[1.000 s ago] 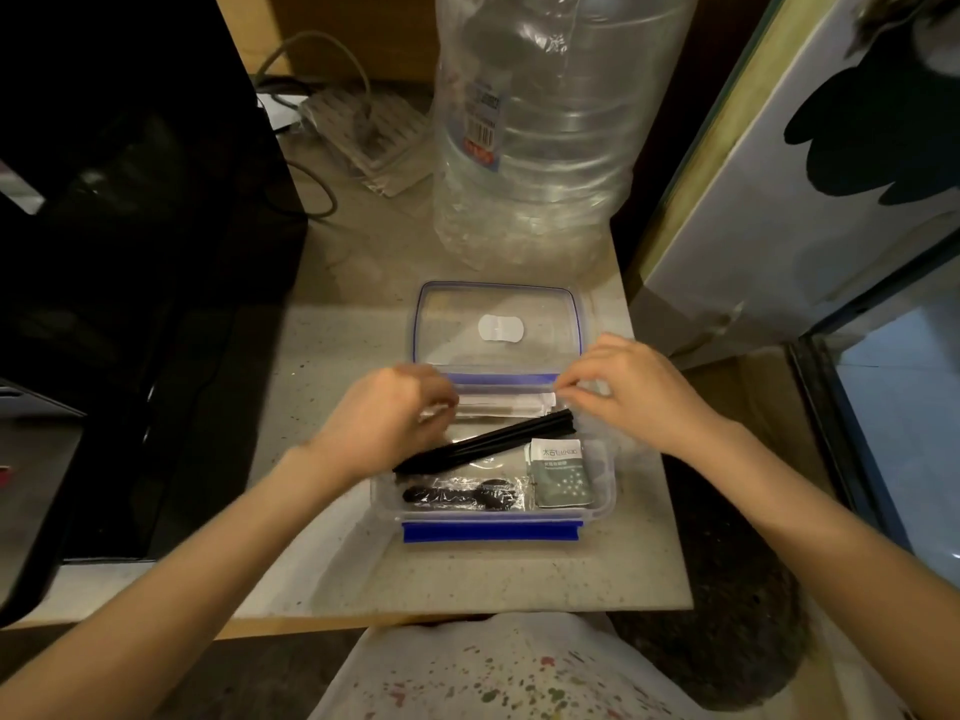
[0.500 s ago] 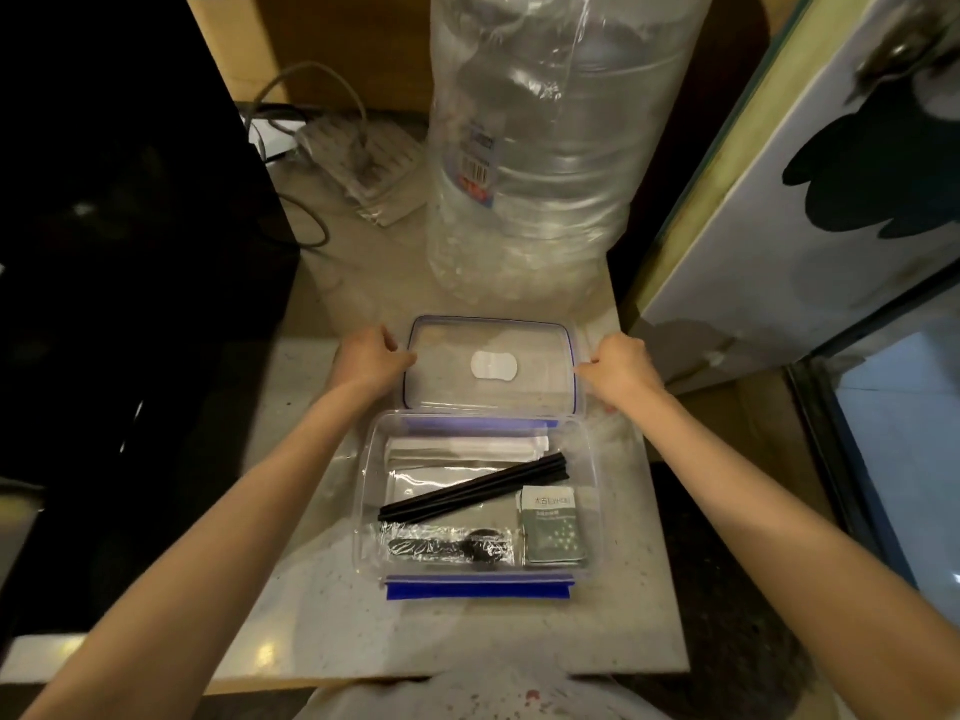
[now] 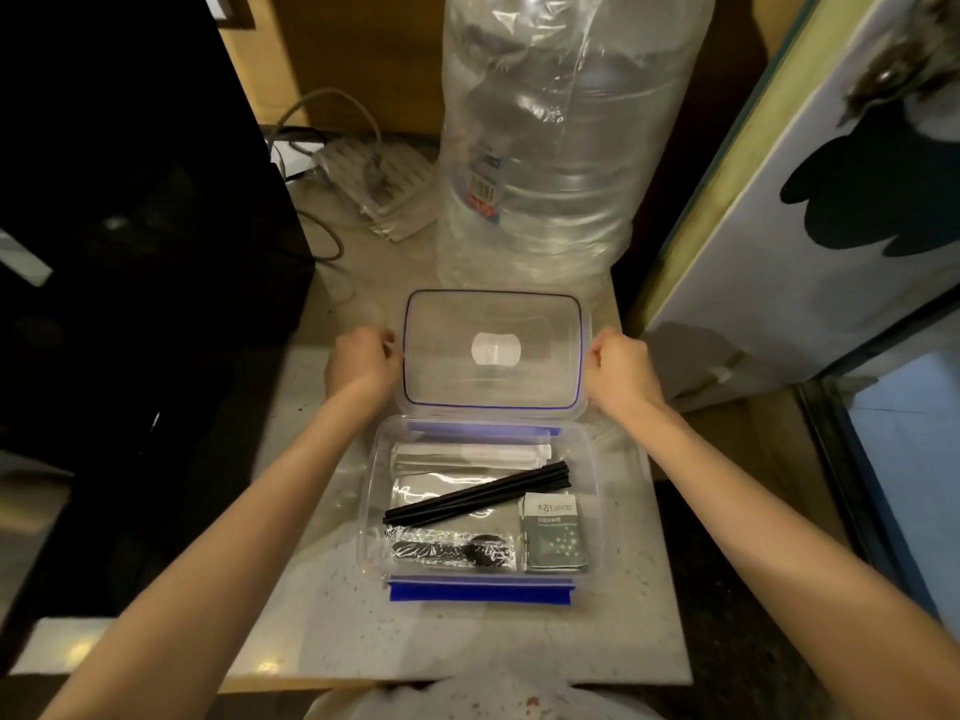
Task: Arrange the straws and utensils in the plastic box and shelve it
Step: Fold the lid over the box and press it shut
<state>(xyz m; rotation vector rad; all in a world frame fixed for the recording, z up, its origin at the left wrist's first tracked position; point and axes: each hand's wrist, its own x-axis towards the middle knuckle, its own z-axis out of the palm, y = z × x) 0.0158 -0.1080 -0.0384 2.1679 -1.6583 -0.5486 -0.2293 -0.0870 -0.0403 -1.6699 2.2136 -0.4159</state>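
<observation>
A clear plastic box (image 3: 595, 517) with blue clips stands open on the pale counter. Inside lie black straws (image 3: 478, 493) set diagonally, a wrapped black utensil (image 3: 452, 549) along the near wall, white wrapped straws (image 3: 467, 453) along the far wall and a small green sachet (image 3: 556, 532) at the right. The clear lid (image 3: 491, 350) with a blue seal sits just behind the box. My left hand (image 3: 361, 363) grips the lid's left edge. My right hand (image 3: 621, 368) grips its right edge.
A large clear water bottle (image 3: 545, 148) stands right behind the lid. A power strip with cables (image 3: 374, 189) lies at the back left. A black appliance (image 3: 130, 226) borders the left, a white panel (image 3: 831, 200) the right. The counter edge (image 3: 467, 683) is near me.
Both hands left the box's contents and moved back to the lid's two side edges, where they now grip it. The view has shifted closer.
</observation>
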